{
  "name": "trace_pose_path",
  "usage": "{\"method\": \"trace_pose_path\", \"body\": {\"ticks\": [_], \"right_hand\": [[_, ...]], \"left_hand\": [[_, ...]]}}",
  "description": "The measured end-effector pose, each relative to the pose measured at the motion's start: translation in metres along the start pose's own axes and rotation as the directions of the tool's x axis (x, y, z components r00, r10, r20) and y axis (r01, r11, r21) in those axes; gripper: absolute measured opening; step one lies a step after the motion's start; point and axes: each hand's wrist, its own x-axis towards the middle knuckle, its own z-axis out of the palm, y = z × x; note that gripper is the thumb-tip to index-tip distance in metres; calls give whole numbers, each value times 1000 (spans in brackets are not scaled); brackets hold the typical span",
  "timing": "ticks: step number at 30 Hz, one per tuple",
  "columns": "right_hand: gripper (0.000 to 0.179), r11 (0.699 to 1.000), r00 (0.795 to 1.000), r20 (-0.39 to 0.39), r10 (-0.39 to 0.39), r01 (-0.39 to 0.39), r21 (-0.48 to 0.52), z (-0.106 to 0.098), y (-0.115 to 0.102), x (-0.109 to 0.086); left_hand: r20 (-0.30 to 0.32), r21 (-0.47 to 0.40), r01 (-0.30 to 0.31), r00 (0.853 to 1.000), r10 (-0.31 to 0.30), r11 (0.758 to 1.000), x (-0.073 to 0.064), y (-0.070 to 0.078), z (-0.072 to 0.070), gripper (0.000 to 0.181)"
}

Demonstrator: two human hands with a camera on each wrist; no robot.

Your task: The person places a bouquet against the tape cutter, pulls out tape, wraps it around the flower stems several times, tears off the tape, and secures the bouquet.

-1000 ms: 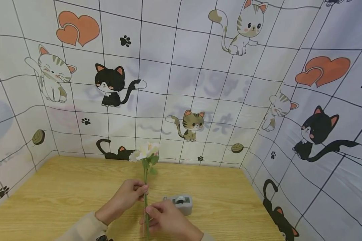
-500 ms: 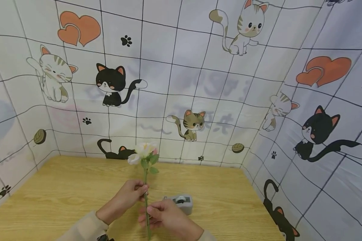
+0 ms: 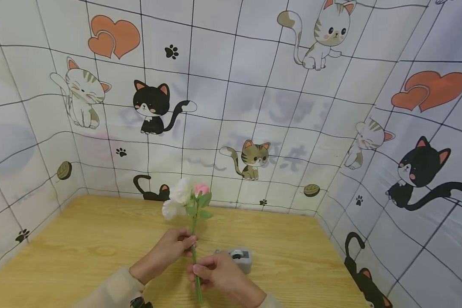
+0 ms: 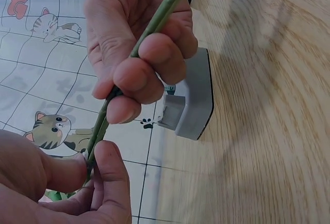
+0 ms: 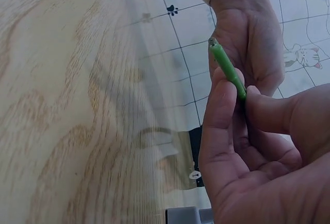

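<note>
White flowers [image 3: 180, 192] and a pink flower [image 3: 202, 189] with green leaves [image 3: 205, 200] stand nearly upright in a small bunch above the table. My left hand [image 3: 172, 246] pinches the green stems [image 3: 199, 293] below the leaves, between thumb and fingers. Lower down, my right hand [image 3: 222, 273] holds the same stems with thumb and curled fingers. In the left wrist view, a stem [image 4: 162, 13] runs across the right hand's fingers. A cut stem end [image 5: 220, 56] pokes out past the right thumb in the right wrist view. Fingers hide parts of the stems.
A grey tape dispenser [image 3: 245, 260] stands on the wooden table [image 3: 285, 256], just behind my right hand. Cloth walls printed with cats [image 3: 152, 107] and grid lines rise along the table's back and right sides.
The bunch has turned in my hands, so the pink flower now shows clearly on its right side. Both hands keep their hold on the stems. The head view has shifted slightly left.
</note>
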Motion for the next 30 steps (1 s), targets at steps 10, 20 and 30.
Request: {"method": "trace_pose_path", "body": {"ticks": [10, 20, 30], "right_hand": [[21, 1000, 1000, -13, -4, 4, -23, -1, -6, -3], [19, 979, 995, -44, -86, 76, -190, 2, -8, -5], [15, 953, 989, -69, -130, 105, -284, 4, -7, -5]], "left_hand": [[-24, 30, 8, 1000, -7, 1000, -1, 1, -2, 33], [-87, 31, 54, 995, -51, 998, 4, -1, -1, 35], [-108, 43, 41, 994, -36, 998, 6, 2, 2, 31]]}}
